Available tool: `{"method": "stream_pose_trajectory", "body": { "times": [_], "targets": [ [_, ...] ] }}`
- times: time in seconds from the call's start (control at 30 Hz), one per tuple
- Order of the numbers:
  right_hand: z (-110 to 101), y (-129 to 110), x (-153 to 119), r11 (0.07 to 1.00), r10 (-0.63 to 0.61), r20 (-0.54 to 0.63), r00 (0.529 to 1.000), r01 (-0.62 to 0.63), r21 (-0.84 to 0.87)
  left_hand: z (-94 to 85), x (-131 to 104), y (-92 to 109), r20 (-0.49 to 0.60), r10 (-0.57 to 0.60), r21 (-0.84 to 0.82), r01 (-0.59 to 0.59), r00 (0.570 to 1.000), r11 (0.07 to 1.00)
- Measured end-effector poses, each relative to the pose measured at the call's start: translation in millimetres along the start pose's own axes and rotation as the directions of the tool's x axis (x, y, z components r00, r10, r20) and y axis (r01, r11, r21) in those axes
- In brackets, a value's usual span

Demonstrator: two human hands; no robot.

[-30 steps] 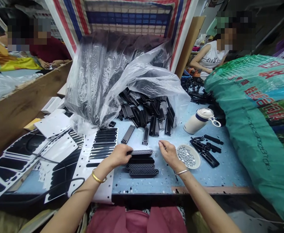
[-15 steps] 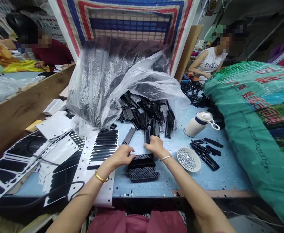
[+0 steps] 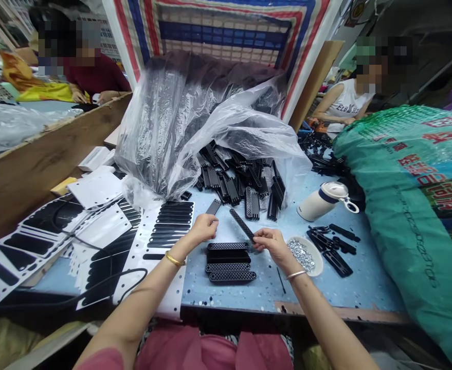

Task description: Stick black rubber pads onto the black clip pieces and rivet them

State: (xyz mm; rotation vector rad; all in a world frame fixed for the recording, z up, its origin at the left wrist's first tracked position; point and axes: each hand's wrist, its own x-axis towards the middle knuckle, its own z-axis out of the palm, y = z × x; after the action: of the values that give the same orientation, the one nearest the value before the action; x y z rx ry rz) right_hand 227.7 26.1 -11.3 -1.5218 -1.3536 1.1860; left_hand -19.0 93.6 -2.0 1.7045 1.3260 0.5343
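Observation:
My right hand [image 3: 270, 245] pinches the lower end of a black perforated strip [image 3: 241, 225], which slants up to the left above the table. My left hand [image 3: 204, 227] has its fingers closed on the near end of a flat dark grey piece [image 3: 213, 207]. Below and between the hands lies a row of several black perforated pieces [image 3: 231, 277], side by side. Farther back, a heap of similar black parts [image 3: 229, 187] spills from a clear plastic bag [image 3: 148, 133]. A white sheet with black adhesive strips [image 3: 170, 226] lies left of my left hand.
Right of my right hand stand a bowl of small metal parts [image 3: 306, 257] and a white bottle [image 3: 318, 202], with loose black parts [image 3: 336, 254] beside them. A green sack [image 3: 395, 221] bounds the right; a wooden board [image 3: 48, 133] the left. Two people sit beyond.
My right hand has moved right and toward me from the heap, now with a black strip raised in it. My left hand has moved up to the flat grey piece. The view has shifted slightly.

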Motion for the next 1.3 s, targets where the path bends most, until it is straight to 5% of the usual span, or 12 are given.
{"method": "stream_pose_trajectory", "body": {
  "times": [0.27, 0.7, 0.87, 0.97, 1.1, 1.3],
  "targets": [
    [17, 3, 22, 0.960, -0.191, -0.046, 0.981, 0.177, -0.217, -2.4, 11, -1, -0.010, -0.019, -0.183, 0.017, 1.000, 0.983],
    [30, 2, 13, 0.936, -0.188, 0.098, 0.977, 0.208, -0.285, 0.4, -54, -2, 0.006, 0.152, 0.222, -0.149, 0.988, 0.964],
    [15, 2, -5, 0.944, -0.166, -0.036, 0.985, 0.149, -0.293, -0.6, -76, -8, -0.139, 0.206, 0.308, -0.156, 0.969, 0.938],
    [7, 6, -23, 0.950, -0.126, -0.013, 0.992, 0.117, -0.289, -1.7, -87, -16, -0.210, 0.159, 0.369, -0.072, 0.965, 0.927],
    [14, 13, -38, 0.952, -0.079, 0.059, 0.995, 0.093, -0.292, 4.8, -94, -19, -0.158, 0.074, 0.331, -0.018, 0.985, 0.943],
    [30, 17, -35, 0.928, -0.138, 0.071, 0.988, 0.153, -0.340, 7.7, -88, -15, -0.093, 0.110, 0.337, -0.073, 0.990, 0.939]
  ]
}}
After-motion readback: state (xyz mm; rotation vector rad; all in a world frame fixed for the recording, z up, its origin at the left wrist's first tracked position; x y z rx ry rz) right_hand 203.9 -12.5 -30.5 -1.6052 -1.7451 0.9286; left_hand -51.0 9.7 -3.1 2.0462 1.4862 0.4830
